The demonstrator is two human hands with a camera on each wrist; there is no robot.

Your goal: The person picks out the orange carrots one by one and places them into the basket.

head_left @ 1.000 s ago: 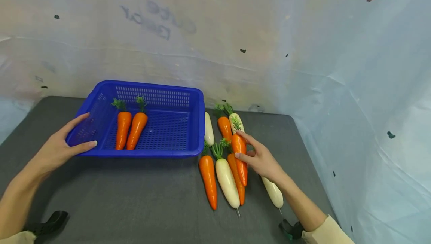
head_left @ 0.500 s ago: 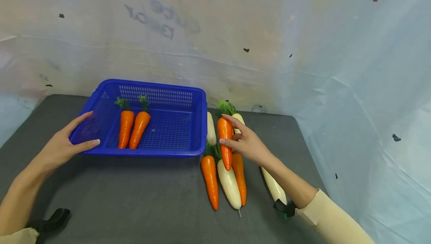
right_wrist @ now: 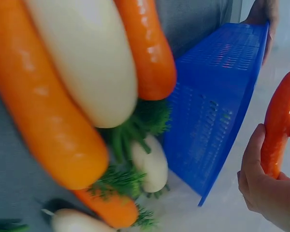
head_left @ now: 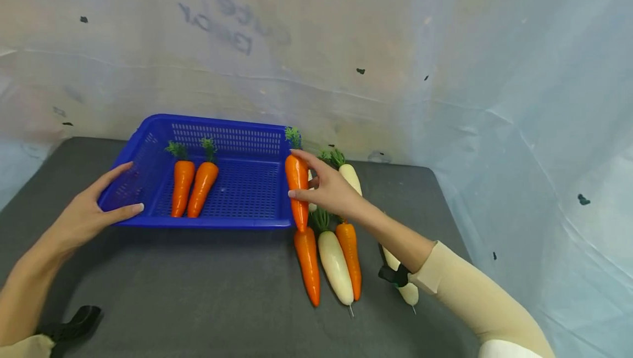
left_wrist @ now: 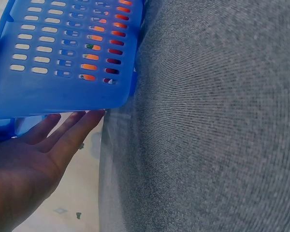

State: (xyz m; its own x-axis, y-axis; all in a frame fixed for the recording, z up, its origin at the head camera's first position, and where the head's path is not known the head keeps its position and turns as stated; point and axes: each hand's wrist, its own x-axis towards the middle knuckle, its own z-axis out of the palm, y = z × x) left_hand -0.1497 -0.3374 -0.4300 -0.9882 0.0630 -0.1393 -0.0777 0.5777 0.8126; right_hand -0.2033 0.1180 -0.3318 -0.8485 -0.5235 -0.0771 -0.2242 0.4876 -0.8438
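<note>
My right hand pinches an orange carrot with a green top between thumb and fingers. It hangs over the right rim of a blue plastic basket, clear of the table in the right wrist view. At the basket's left front corner my left hand grips the rim, thumb at the front edge and fingers along the side. In the left wrist view its fingertips touch the basket wall. Two carrots lie side by side inside the basket, tops toward the back.
Right of the basket lie a carrot, a white radish and another carrot. More white radishes lie behind and to the right, partly hidden by my right arm. A pale plastic sheet rises behind the grey table.
My right hand has lifted the carrot from the pile and carried it left to the basket's right rim. The left hand has kept its place on the basket.
</note>
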